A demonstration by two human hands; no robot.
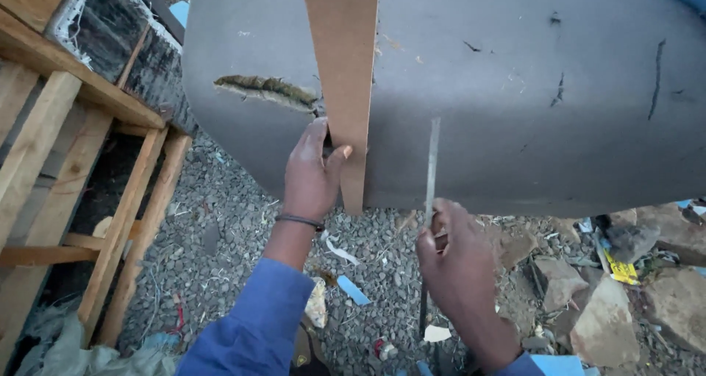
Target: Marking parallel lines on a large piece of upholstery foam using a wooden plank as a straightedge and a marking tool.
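Observation:
A large grey foam slab [515,89] lies across the upper part of the head view, with a torn gash near its left end. A narrow brown cardboard strip [346,59] stands upright against its face. My left hand [312,174] grips the lower left edge of that strip, thumb pressed on its front. My right hand [460,265] is closed around a thin metal blade [432,162] that points up onto the foam just right of the strip. Both sleeves are blue.
A wooden frame of light planks [81,199] stands at the left, with dark padding behind it. Grey gravel [220,236] covers the ground, littered with paper scraps, blue bits and flat stones [610,317] at the right.

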